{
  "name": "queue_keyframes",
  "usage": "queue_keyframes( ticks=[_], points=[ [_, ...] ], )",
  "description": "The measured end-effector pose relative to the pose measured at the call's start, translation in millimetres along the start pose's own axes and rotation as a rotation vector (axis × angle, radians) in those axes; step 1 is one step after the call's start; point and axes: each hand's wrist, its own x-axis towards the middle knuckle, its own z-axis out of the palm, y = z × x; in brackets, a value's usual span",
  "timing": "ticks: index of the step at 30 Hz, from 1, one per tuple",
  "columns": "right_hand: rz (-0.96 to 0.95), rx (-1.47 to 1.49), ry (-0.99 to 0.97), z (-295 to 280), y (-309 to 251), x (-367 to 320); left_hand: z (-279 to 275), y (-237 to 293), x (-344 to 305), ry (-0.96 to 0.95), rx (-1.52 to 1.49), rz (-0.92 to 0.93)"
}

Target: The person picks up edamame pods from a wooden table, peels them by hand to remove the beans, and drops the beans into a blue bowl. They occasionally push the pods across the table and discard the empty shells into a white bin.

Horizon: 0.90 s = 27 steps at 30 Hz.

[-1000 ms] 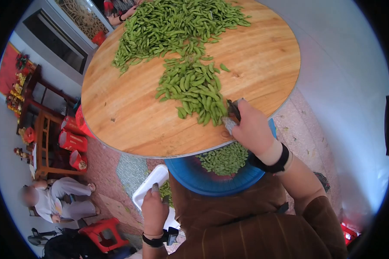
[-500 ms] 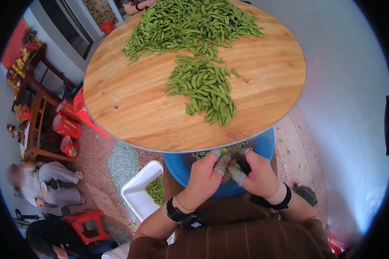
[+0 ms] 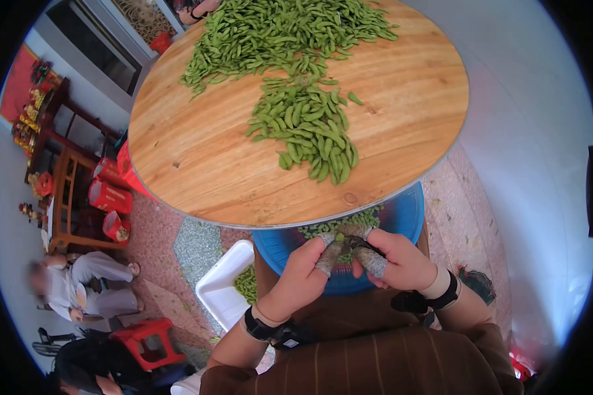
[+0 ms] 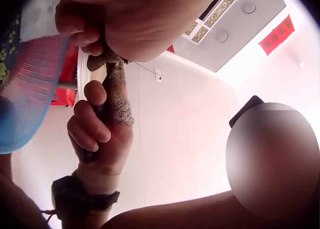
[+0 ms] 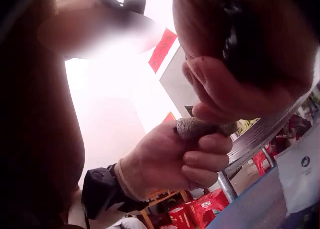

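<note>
Both hands meet over a blue basin (image 3: 270, 253) below the table edge; green shelled beans (image 3: 369, 216) lie in it. Grey wraps cover some thumbs and fingers. My left hand (image 3: 298, 275) pinches a green bean pod (image 3: 340, 236), mostly hidden by the fingertips. My right hand (image 3: 407, 262) grips a small dark tool (image 3: 358, 242), its black handle (image 5: 231, 41) inside the curled fingers in the right wrist view. The tool's tip is at the left fingertips; I cannot tell its kind. On the round wooden table (image 3: 197, 158) lies a small heap of pods (image 3: 310, 125).
A larger pod heap (image 3: 277, 39) covers the table's far side, where another person's arm (image 3: 201, 10) rests. A white tub (image 3: 214, 289) with green pods stands left of the basin. Farther left are a red stool (image 3: 148, 342), red containers (image 3: 109, 197) and a seated person (image 3: 89, 286).
My right hand has come back from the near end of the small heap to the basin. My left hand has moved from beside the white tub to meet it there.
</note>
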Motion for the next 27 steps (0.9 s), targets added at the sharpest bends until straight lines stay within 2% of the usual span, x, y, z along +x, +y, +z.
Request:
queue_keyframes(
  ticks=[2,4,6,9,10,12,14,19,21,22,24,27],
  points=[
    [0.025,0.173,-0.043,-2,3,-1,-1,3,1,-0.035,-0.015,-0.017],
    [0.015,0.183,-0.027,-2,5,-2,0,4,4,-0.069,-0.031,-0.034],
    [0.008,0.194,-0.014,-1,10,-2,0,1,5,-0.003,0.684,0.290],
    [-0.055,0.230,0.014,0,22,-1,-1,0,5,-0.052,0.755,0.340],
    [-0.043,0.300,-0.044,-2,28,-2,-4,2,4,-0.055,0.755,0.339],
    [-0.029,0.372,-0.101,-2,31,-5,-8,9,2,-0.276,-0.254,-0.352],
    [0.019,0.594,-0.186,1,30,-7,-4,3,1,-0.240,-0.260,-0.340],
    [0.131,0.426,-0.092,2,36,1,6,-22,-2,-0.119,-0.270,-0.298],
    [0.166,0.367,-0.083,6,36,3,3,-28,-2,-0.006,0.724,0.249],
    [0.168,0.321,-0.059,9,34,4,4,-28,-4,-0.010,0.726,0.245],
    [0.168,0.278,-0.035,11,35,5,8,-24,-5,0.048,0.970,0.339],
    [0.120,0.275,0.017,10,42,9,13,-21,-2,0.099,1.035,0.345]
  ],
)
